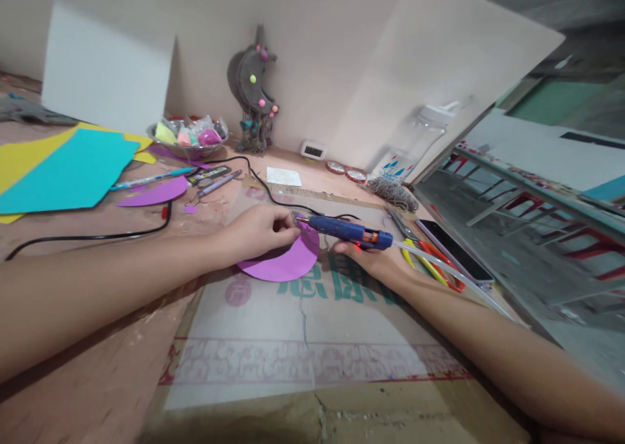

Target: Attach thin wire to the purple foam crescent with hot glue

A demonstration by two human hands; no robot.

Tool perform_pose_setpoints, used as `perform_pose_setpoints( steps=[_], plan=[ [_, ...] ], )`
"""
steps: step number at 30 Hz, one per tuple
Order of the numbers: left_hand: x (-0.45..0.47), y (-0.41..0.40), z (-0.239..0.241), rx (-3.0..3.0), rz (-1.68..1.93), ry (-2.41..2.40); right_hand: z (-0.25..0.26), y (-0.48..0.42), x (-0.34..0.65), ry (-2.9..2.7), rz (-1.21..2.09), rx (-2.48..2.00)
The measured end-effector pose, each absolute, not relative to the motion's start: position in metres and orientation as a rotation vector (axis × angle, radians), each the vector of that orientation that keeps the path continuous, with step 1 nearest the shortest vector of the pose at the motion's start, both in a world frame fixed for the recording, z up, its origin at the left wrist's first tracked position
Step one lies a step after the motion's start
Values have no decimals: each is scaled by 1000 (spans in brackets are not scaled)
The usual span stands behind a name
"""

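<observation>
My right hand (374, 258) grips a blue hot glue gun (342, 229), its red light glowing and a clear glue stick (454, 271) trailing from its back. The gun's nozzle reaches close to the fingertips of my left hand (258, 235). Those fingers are pinched together above a purple paper piece with a curved edge (288, 265); whatever is between them is too small to make out. The paper lies on a printed plastic sheet (244, 359), partly covered by my left hand.
At left lie turquoise sheets (73, 170), a purple offcut (156, 192) and a black cord (88, 237). Behind stand a bowl of coloured clay packets (188, 138), a grey moon ornament (251, 83) and a small clock (313, 150). Right are scissors (403, 222), pliers (439, 265), phone (456, 249), yarn (393, 193) and bottle (415, 144).
</observation>
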State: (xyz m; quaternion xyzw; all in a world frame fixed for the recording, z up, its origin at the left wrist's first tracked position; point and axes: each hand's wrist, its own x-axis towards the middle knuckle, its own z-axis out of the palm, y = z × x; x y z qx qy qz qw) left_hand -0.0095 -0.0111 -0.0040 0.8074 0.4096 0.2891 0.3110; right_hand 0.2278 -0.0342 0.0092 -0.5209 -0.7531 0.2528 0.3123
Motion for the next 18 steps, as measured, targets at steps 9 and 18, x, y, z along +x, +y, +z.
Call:
perform_pose_setpoints(
  steps=[9, 18],
  plan=[
    [-9, -11, -5, 2126, 773, 1065, 7, -32, 229, -1998, 668, -1372],
    [-9, -13, -2, 2123, 770, 1108, 13, -35, 227, -1962, 753, -1434]
  ],
)
